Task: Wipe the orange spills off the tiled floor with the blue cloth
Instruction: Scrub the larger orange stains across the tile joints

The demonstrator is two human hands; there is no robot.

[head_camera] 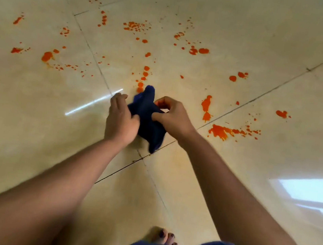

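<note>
While both hands grip it: blue cloth [147, 116] between left hand [120, 120] and right hand [171, 115], above orange spills [220, 131].

Both arms are stretched forward and down, bare from the elbow, and they come close together at the hands. The left hand [120, 119] shows its back to the viewer, its fingers curled and gripping the cloth [148, 118] from the left side. The right hand [173, 115] pinches the same cloth between thumb and bent fingers. One bare foot [163, 235] stands below, toes forward.
</note>
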